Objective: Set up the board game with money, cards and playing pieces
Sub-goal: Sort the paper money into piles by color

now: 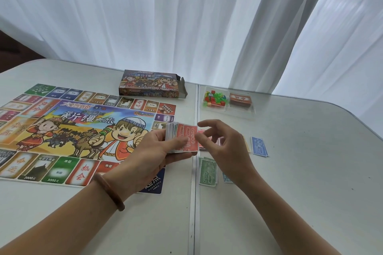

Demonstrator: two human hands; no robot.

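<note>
Fingers (176, 159) of the left hand (151, 153) are clasped round one money stack (183, 138), centre frame; whether the right hand (224, 147) grips cannot be told

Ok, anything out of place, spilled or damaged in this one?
Nothing stands out. The board lies flat, the playing pieces sit inside their clear tray, and the box merely has its end flap open. The green 500 notes are slightly fanned, which fits sorting from the stack in the left hand.
</note>
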